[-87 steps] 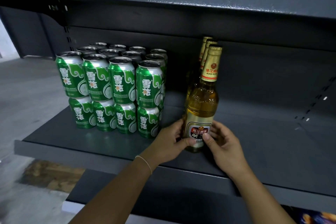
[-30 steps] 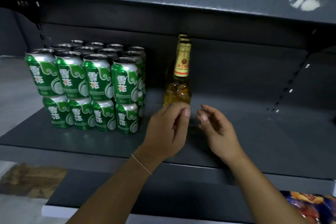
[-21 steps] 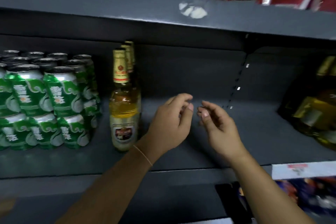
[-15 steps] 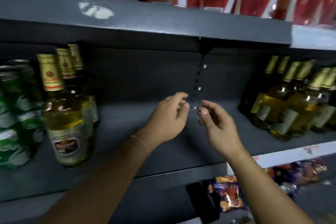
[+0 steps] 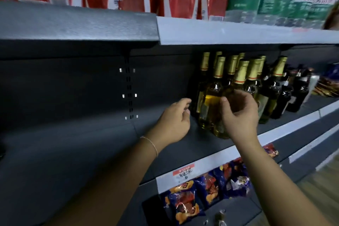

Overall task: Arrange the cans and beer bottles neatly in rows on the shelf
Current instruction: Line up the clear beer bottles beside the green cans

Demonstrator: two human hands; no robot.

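The left hand (image 5: 172, 121) hovers over the bare dark shelf (image 5: 73, 143), fingers loosely curled, holding nothing. Just right of its fingertips stands the cluster of beer bottles (image 5: 211, 104), gold-foiled necks bunched unevenly. The right hand (image 5: 238, 113) sits in front of the nearest bottle (image 5: 236, 86), fingers half-open; blur makes it hard to say whether they touch the glass. To do this well, grip low on the body, steady the neighbours with the left, and lift clear before carrying.
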